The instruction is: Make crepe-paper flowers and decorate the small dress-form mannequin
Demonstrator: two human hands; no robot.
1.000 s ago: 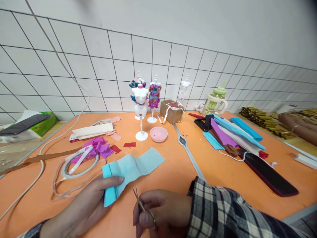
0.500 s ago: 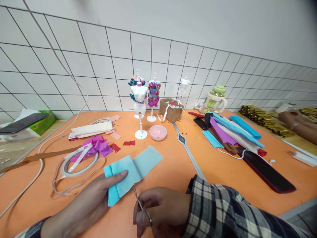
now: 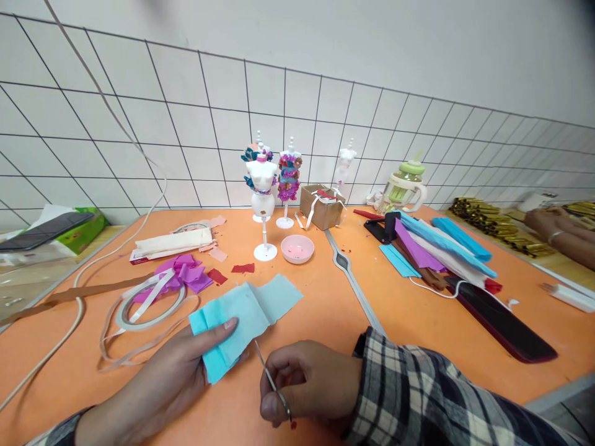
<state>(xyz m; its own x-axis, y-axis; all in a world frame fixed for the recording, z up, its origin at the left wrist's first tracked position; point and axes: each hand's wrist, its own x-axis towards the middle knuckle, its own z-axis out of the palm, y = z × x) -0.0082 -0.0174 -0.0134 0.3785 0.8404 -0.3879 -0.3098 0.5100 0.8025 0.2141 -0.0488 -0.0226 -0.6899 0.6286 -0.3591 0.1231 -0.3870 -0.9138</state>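
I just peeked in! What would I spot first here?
Near the front edge of the orange table, the left hand pinches a folded light-blue crepe paper sheet while the right hand holds small metal scissors. At the back stand little white dress-form mannequins.

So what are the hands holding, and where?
The left hand pinches the light blue paper at its near end. The right hand holds small scissors by the finger loops.
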